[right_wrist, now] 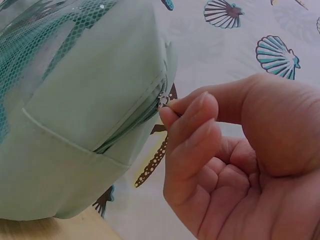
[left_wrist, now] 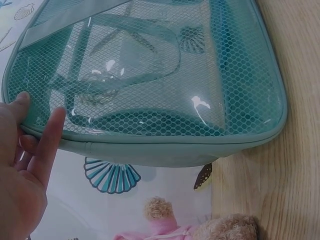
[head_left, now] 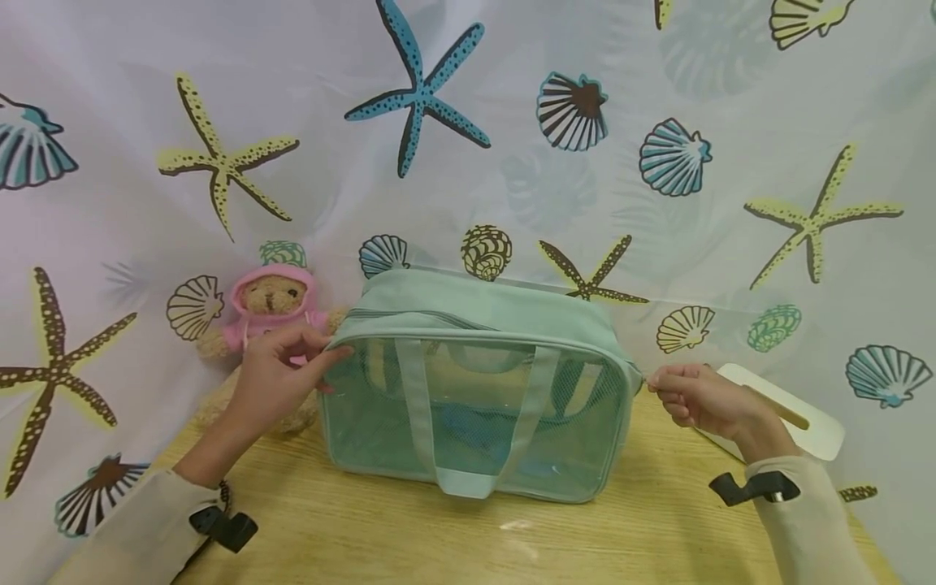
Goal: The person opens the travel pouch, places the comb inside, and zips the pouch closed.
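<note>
A mint-green bag (head_left: 478, 382) with a see-through mesh front and two strap handles (head_left: 526, 406) stands upright on the table. At its upper left corner, my left hand (head_left: 281, 370) grips the edge between thumb and fingers, as the left wrist view of the hand (left_wrist: 30, 160) also shows. My right hand (head_left: 705, 398) is at the bag's right end. In the right wrist view, thumb and index finger of that hand (right_wrist: 215, 150) pinch the small metal zipper pull (right_wrist: 163, 101). The zipper (right_wrist: 125, 125) runs down the end panel below it. Something blue (head_left: 478, 431) shows through the mesh.
Behind my left hand sits a teddy bear (head_left: 270, 296) in a pink hoodie. A white box with a slot (head_left: 819, 422) lies behind my right hand. The wooden table (head_left: 409, 536) meets a hanging cloth (head_left: 468, 195) printed with shells and starfish.
</note>
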Tool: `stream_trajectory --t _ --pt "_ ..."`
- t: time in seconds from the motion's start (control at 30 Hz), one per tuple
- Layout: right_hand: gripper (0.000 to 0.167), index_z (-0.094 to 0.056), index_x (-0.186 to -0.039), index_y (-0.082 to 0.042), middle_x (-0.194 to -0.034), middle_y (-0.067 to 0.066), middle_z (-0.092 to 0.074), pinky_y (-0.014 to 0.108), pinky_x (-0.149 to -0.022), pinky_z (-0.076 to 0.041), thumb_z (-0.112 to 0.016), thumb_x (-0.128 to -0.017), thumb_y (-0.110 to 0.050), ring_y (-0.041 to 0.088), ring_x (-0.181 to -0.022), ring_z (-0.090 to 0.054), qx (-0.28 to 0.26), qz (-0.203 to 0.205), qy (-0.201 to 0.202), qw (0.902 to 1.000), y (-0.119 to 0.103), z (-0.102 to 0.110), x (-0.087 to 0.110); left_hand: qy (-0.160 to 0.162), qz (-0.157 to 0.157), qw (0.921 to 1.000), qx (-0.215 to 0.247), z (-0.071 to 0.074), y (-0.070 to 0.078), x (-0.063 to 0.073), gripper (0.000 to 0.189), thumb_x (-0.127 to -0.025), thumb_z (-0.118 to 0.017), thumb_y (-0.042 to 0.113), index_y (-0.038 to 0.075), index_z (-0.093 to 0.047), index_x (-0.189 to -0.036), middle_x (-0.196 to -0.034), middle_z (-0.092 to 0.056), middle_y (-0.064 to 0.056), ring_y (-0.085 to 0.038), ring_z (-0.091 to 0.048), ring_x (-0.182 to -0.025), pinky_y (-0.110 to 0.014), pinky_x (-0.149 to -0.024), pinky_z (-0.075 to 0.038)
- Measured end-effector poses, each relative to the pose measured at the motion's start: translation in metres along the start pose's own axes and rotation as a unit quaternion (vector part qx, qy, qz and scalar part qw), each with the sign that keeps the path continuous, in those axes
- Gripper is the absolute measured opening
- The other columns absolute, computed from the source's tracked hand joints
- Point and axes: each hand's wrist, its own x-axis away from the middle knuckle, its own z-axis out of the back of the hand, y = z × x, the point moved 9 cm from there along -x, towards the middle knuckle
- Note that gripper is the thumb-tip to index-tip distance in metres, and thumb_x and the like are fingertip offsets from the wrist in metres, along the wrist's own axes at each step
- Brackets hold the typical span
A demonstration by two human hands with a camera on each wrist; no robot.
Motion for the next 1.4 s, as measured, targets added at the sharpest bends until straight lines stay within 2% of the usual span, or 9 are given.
stream_trajectory --t 0.23,0.53,0.73,0.97,1.1,1.17,1.27,1.33,1.4 --pt "0.029 -0.071 -0.098 -0.019 -0.069 -0.014 -0.052 0.019 -0.055 -0.04 -0.045 -0.111 -0.021 0.0 -0.057 -0.045 -0.008 -0.029 0.007 0.9995 0.021 0.001 -0.005 0.002 0.001 1.0 0.004 0.001 0.0 0.0 0.008 -0.089 -0.077 -0.001 0.005 -0.072 -0.087 -0.081 -0.07 0.008 -0.014 -0.066 -0.052 -0.029 -0.049 -0.058" --pt "0.024 -0.068 -0.099 -0.013 -0.069 -0.012 -0.047 0.021 -0.055 -0.041 -0.048 -0.11 -0.02 0.001 -0.057 -0.044 0.036 -0.051 0.013 0.998 0.032 -0.002 -0.012 0.001 0.011 0.9999 0.001 0.0 -0.004 -0.001 0.008 -0.089 -0.078 0.001 0.005 -0.071 -0.088 -0.079 -0.07 0.0 -0.015 -0.065 -0.05 -0.031 -0.048 -0.057" --pt "0.026 -0.061 -0.085 -0.016 -0.07 -0.011 -0.051 0.018 -0.054 -0.045 -0.048 -0.108 -0.018 0.0 -0.057 -0.048 0.041 -0.084 0.018 0.9955 0.038 -0.011 -0.023 -0.004 0.012 0.9999 0.009 -0.003 -0.004 -0.003 0.007 -0.09 -0.077 0.001 0.003 -0.071 -0.091 -0.077 -0.069 -0.006 -0.015 -0.064 -0.045 -0.031 -0.047 -0.056" --pt "0.032 -0.059 -0.078 -0.018 -0.068 -0.01 -0.056 0.016 -0.052 -0.045 -0.045 -0.108 -0.014 -0.001 -0.054 -0.051 0.027 -0.087 0.006 0.9958 0.039 -0.021 -0.031 -0.004 0.011 0.9999 0.01 -0.005 -0.004 -0.004 0.008 -0.089 -0.077 0.0 0.004 -0.071 -0.091 -0.073 -0.065 -0.008 -0.016 -0.063 -0.044 -0.031 -0.046 -0.056" --pt "0.029 -0.059 -0.085 -0.013 -0.072 -0.008 -0.055 0.018 -0.056 -0.048 -0.046 -0.11 -0.02 0.001 -0.058 -0.051 0.053 -0.076 0.006 0.9957 0.037 -0.021 -0.022 -0.001 0.022 0.9998 -0.004 -0.003 -0.006 -0.002 0.009 -0.089 -0.078 0.003 0.006 -0.071 -0.093 -0.071 -0.065 -0.009 -0.016 -0.064 -0.045 -0.03 -0.047 -0.056" --pt "0.026 -0.06 -0.097 -0.006 -0.076 -0.005 -0.055 0.023 -0.062 -0.053 -0.048 -0.11 -0.024 0.005 -0.064 -0.054 0.086 -0.073 0.018 0.9934 0.035 -0.021 -0.012 0.003 0.012 0.9996 -0.023 -0.002 -0.003 0.0 0.012 -0.089 -0.079 0.003 0.008 -0.072 -0.097 -0.069 -0.063 -0.006 -0.014 -0.064 -0.045 -0.028 -0.047 -0.055" --pt "0.034 -0.058 -0.113 0.003 -0.083 0.001 -0.057 0.032 -0.072 -0.058 -0.052 -0.109 -0.03 0.013 -0.075 -0.061 0.144 -0.077 0.045 0.9855 0.03 -0.023 0.007 0.024 -0.023 0.9982 -0.05 0.002 0.006 0.008 0.023 -0.087 -0.079 -0.001 0.008 -0.072 -0.107 -0.074 -0.061 -0.003 -0.009 -0.065 -0.051 -0.023 -0.046 -0.053" --pt "0.038 -0.058 -0.118 0.005 -0.086 0.005 -0.061 0.036 -0.075 -0.06 -0.054 -0.108 -0.031 0.016 -0.081 -0.065 0.184 -0.069 0.056 0.9788 0.022 -0.026 0.019 0.038 -0.055 0.9958 -0.063 0.005 0.017 0.014 0.029 -0.087 -0.077 -0.006 0.006 -0.071 -0.112 -0.079 -0.06 -0.001 -0.004 -0.064 -0.057 -0.019 -0.046 -0.053" --pt "0.032 -0.062 -0.112 0.001 -0.091 0.006 -0.064 0.035 -0.076 -0.06 -0.054 -0.108 -0.03 0.015 -0.085 -0.066 0.23 -0.039 0.067 0.9701 0.007 -0.032 0.028 0.034 -0.085 0.9927 -0.079 0.004 0.031 0.018 0.03 -0.087 -0.075 -0.009 0.007 -0.072 -0.111 -0.084 -0.065 0.0 0.0 -0.065 -0.067 -0.015 -0.053 -0.054"
